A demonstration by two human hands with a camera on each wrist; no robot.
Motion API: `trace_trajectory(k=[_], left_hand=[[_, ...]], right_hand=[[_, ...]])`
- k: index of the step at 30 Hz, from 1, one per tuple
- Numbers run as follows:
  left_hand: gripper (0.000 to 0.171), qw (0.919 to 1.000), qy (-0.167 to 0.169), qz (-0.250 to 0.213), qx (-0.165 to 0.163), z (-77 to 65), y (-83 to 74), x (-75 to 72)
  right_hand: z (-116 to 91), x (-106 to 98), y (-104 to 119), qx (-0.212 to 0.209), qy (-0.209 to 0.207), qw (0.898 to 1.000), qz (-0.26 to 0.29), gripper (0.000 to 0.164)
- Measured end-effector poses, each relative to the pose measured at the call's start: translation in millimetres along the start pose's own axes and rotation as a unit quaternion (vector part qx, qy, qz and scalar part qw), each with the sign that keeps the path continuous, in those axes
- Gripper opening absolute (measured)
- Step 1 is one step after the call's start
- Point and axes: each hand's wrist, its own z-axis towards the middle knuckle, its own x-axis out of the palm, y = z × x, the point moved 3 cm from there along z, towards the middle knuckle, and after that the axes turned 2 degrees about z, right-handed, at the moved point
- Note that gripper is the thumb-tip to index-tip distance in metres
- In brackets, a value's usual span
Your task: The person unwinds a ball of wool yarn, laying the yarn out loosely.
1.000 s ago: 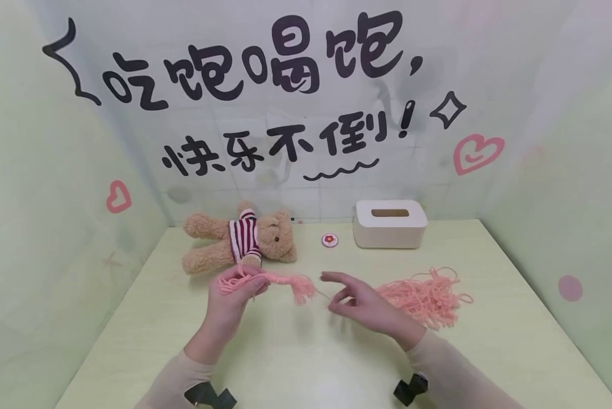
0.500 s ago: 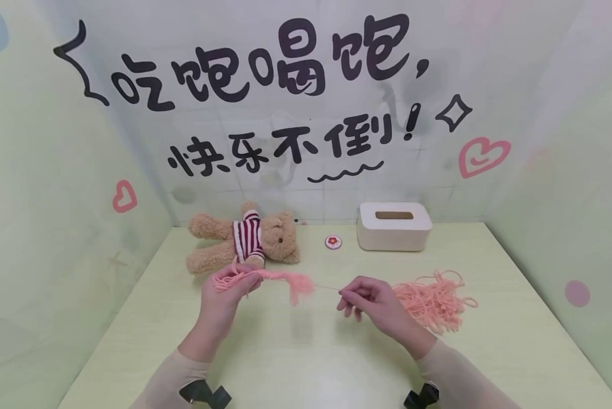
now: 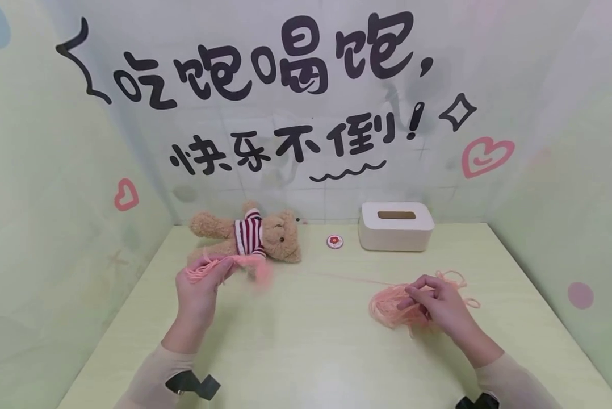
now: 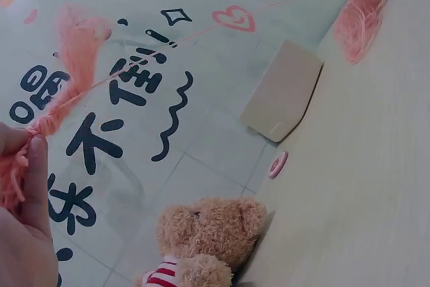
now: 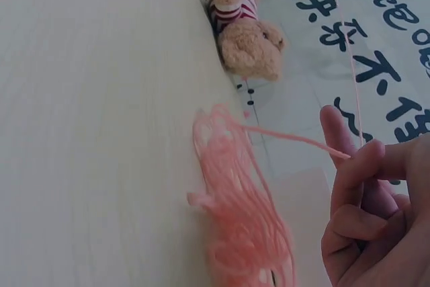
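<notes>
The bundle [image 3: 244, 261] of pink yarn is held up over the table [image 3: 306, 341], in front of the bear [image 3: 281, 238] in the head view, its loose end blurred there. The left hand [image 3: 198, 292] grips it, thumb pressing against the fingers, loops showing over the palm and a knotted part beyond the fingertips. From the bundle a thin strand [image 3: 352, 278] runs straight across to the right hand [image 3: 441, 307], whose thumb and fingers pinch it. In the right wrist view a thicker length also reaches those fingers from the pile [image 3: 385, 309], more pink yarn lying on the table below that hand. The bear lies on its back in a striped top, the badge [image 3: 335, 242] to the right of its head, then the white box [image 3: 395, 234]. Black lettering [image 3: 285, 142] covers the wall behind.
</notes>
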Motion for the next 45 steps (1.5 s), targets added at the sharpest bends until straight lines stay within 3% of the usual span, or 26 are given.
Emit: trace_trajectory(k=[8,11,15,19,23,26,29,32,35,39,42,45], left_hand=[[0.008,0.9923,-0.086,-0.088,0.01,18.4,-13.0,-22.7],[0.009,0.9889,-0.103,-0.106,0.017,21.7,-15.5,-25.4],[0.011,0.991,-0.096,-0.093,-0.001,20.9,-10.7,-22.1],[0.008,0.9965,-0.051,-0.061,-0.027,15.1,-1.9,-14.1],[0.005,0.9989,0.013,-0.033,-0.029,4.9,6.9,-0.6],[0.01,0.9983,0.051,0.001,-0.027,-4.6,12.9,10.9],[0.012,0.9955,0.081,0.02,-0.043,-14.3,19.1,22.7],[0.013,0.9916,0.111,0.019,-0.065,-21.4,26.8,35.0],[0.011,0.9861,0.145,0.044,-0.068,-24.9,33.5,45.9],[0.011,0.9791,0.175,0.073,-0.073,-27.8,39.1,55.2],[0.015,0.9776,0.176,0.072,-0.09,-29.9,41.3,58.0],[0.015,0.9781,0.171,0.068,-0.098,-31.3,40.4,56.7]], right_hand=[[8.6,-48.3,-19.9,0.076,-0.041,0.994,-0.062,0.028],[11.6,-61.4,-26.4,0.101,-0.052,0.99,-0.089,0.028],[16.9,-67.8,-31.0,0.116,-0.062,0.985,-0.114,0.03],[27.1,-60.0,-27.4,0.099,-0.07,0.979,-0.161,0.035],[33.9,-43.0,-17.7,0.058,-0.074,0.974,-0.207,0.04],[34.1,-19.7,-4.5,0.016,-0.064,0.976,-0.205,0.042],[32.2,14.3,8.7,-0.016,-0.012,0.987,-0.159,0.041],[30.4,51.1,19.6,-0.035,0.076,0.992,-0.094,0.041],[30.9,83.7,29.7,-0.052,0.167,0.984,-0.032,0.046],[34.5,115.9,37.5,-0.062,0.259,0.963,0.05,0.059],[37.1,128.9,38.2,-0.049,0.293,0.95,0.095,0.063],[37.8,132.0,36.8,-0.032,0.292,0.948,0.122,0.056]])
